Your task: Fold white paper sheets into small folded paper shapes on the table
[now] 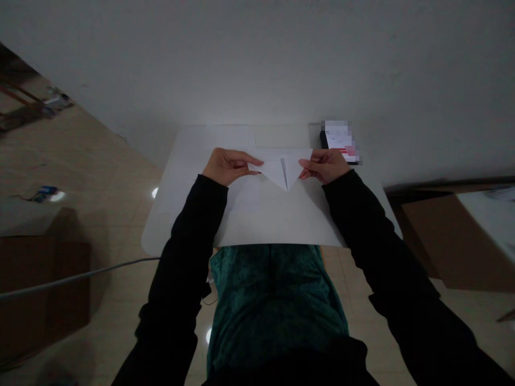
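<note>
- Folded white paper [279,171]: centred over white table [181,203], tip pointing twd torso
- L hand [229,166]: fingers together, clamped on paper's L side
- R hand [324,166]: same, on R side
- Dark device w/ blurred label [341,142]: far table edge, just past R hand
- Cardboard box [454,241]: R of table

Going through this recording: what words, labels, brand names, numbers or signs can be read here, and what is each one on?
White label with red marks on a dark object at the table's far edge: pixelated, unreadable.
Folded white paper: no writing visible.
Nothing else readable.
</note>
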Available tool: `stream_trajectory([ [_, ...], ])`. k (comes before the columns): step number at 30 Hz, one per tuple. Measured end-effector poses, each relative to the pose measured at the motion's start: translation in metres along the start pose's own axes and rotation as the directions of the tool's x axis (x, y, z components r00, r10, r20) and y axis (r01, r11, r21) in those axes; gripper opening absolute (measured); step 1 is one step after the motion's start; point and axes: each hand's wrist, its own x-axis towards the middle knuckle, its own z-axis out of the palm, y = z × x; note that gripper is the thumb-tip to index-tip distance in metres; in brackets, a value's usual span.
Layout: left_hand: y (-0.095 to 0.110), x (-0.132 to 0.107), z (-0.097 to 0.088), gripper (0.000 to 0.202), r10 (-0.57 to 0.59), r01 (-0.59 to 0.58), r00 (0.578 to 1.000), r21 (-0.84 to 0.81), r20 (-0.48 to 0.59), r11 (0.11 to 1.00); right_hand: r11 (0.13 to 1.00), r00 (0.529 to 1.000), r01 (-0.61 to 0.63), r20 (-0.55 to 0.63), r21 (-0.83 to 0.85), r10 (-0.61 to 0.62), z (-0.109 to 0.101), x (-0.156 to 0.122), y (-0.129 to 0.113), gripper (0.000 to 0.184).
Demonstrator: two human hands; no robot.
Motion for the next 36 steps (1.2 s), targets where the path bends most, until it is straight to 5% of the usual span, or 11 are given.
stream_trajectory([
  [5,-0.002,0.002,-0.004,0.024,-0.001,0.002,0.991,-0.007,0.131,1.000,1.000,1.000,-0.008,0.019,-0.018,0.008,-0.004,-0.001,-0.003,0.048],
  [12,-0.004,0.001,0.007,0.021,0.024,-0.022,1.000,-0.098,0.016,0.995,0.997,0.997,0.072,-0.014,-0.009,-0.072,-0.009,0.004,0.003,0.053],
  [19,0.000,0.000,0.011,0.023,0.007,-0.008,0.998,-0.016,-0.062,1.000,0.993,0.993,0.118,-0.023,-0.022,-0.118,-0.003,-0.003,-0.006,0.052],
  [26,-0.023,0.012,0.012,0.027,0.031,-0.032,0.994,-0.003,-0.108,0.999,0.993,0.991,0.111,-0.066,-0.030,-0.113,0.007,-0.010,-0.012,0.034],
  [31,-0.034,0.017,0.018,0.036,0.033,-0.039,0.993,-0.057,-0.111,0.998,0.994,0.975,0.108,-0.199,0.010,-0.104,0.012,-0.014,-0.013,0.051],
  [36,-0.038,0.016,0.022,0.036,-0.007,-0.005,0.991,-0.093,-0.132,0.996,0.990,0.973,0.138,-0.187,-0.005,-0.137,0.011,-0.014,-0.010,0.044],
])
